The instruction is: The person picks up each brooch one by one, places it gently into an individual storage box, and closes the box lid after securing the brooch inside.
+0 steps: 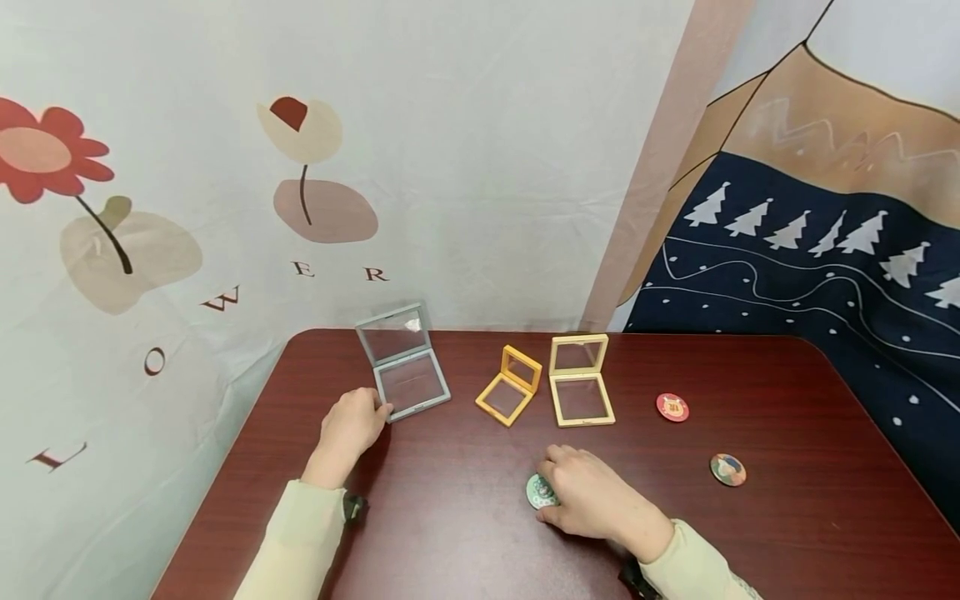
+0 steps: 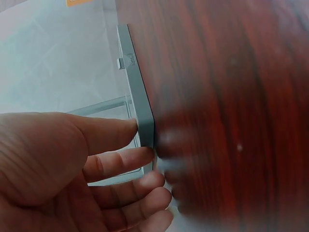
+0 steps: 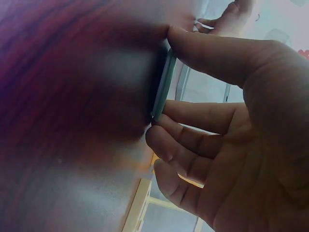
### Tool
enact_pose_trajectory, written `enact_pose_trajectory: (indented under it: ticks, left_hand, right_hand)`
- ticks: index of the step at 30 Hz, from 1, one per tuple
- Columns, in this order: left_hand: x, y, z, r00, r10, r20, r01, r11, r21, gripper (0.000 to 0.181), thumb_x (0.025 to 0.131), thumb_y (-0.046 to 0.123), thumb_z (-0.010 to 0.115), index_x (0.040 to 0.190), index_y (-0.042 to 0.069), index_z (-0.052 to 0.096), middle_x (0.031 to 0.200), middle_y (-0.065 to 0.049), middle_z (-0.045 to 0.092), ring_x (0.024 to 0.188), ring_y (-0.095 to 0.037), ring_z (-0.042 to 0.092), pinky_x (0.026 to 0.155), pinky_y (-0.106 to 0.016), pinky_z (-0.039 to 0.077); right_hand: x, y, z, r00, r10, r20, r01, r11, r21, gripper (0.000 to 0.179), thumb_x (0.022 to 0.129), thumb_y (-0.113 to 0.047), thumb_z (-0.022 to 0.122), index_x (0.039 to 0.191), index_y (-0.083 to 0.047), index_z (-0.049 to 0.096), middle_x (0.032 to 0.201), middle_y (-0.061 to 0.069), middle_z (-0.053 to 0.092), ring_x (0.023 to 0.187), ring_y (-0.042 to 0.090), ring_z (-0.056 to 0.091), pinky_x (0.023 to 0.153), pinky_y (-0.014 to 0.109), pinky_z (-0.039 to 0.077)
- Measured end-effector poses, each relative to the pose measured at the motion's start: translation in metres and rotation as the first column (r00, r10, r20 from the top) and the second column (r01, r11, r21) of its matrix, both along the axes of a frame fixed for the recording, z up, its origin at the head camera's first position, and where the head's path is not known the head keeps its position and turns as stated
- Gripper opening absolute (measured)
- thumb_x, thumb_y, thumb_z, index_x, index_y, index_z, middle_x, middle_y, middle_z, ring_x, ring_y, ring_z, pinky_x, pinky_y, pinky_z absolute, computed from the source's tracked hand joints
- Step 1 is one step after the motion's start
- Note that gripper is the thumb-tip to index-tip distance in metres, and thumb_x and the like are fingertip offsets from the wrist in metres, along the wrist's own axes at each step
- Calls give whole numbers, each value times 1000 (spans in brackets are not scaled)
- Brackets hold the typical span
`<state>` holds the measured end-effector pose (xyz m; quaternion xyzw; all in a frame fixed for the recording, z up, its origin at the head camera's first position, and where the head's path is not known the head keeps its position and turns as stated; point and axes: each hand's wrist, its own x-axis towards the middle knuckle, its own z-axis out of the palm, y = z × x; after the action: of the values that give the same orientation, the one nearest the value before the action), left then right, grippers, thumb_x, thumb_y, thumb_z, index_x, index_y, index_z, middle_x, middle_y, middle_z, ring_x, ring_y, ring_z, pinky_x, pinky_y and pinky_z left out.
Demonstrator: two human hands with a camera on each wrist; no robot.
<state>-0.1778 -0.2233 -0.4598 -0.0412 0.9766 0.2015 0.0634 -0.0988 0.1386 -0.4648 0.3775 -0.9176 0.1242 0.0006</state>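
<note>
Listing from largest to smallest, we enter:

Tabletop (image 1: 450, 542): dark red, wood-grained, bearing all items below.

Grey case (image 1: 408, 385): unfolded, far left, a clear pane in each half.

Right hand (image 1: 588, 493): drawn narrow, pinching the rim of the green badge (image 1: 540, 492), which sits near the middle, nearer than the cases. We judge the step in hand to be gaining hold of this badge; the next move would call for a firm rim pinch and a level lift. Whether the badge is clear of the tabletop, we cannot tell.

Left hand (image 1: 352, 429): thumb and forefinger pinching the grey case's near left corner, in our judgement to steady it.

Cream case (image 1: 580, 377): unfolded, far, right of the orange one.

Orange case (image 1: 517, 382): unfolded, between grey and cream.

Picture badge (image 1: 727, 470) and red badge (image 1: 672, 407): loose at right, the red farther.

Between views, we note: the left wrist shows a catch tab (image 2: 120, 63) on the grey case, not made out from the head. The right wrist gives the green badge edge-on, thumb and fingertips at opposite rims; only the head view gives its printed face, partly covered.
</note>
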Motion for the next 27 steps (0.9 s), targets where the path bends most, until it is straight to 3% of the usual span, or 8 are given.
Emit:
enact_pose_trajectory:
  ticks: [9,15,27]
  left_hand:
    - [1,1,1,1000,-5,20,5,1000,-11,26,105,23,63,83,10,67,79,-9,66,79,-33,66,64,-49,49]
    - [4,3,4,999,-10,51,10,1000,-1,27,105,22,62,82,9,66,76,-7,64,74,-29,63,63,-46,48]
    - [14,6,6,998,-29,50,29,1000,-11,30,105,22,64,77,11,64,73,-6,61,72,-28,62,63,-46,48]
  right_hand:
    - [-2,-3,0,1000,-5,29,6,999,-53,30,71,-23,90,89,-11,69,83,-8,49,73,6,46,64,25,45]
    - [-3,-3,4,998,-32,61,37,997,-75,29,75,-23,88,93,-11,69,87,-8,47,76,6,44,66,23,44]
    - [-7,-4,12,999,-48,22,50,990,-133,31,78,-24,87,101,-10,70,90,-8,47,79,8,48,71,27,48]
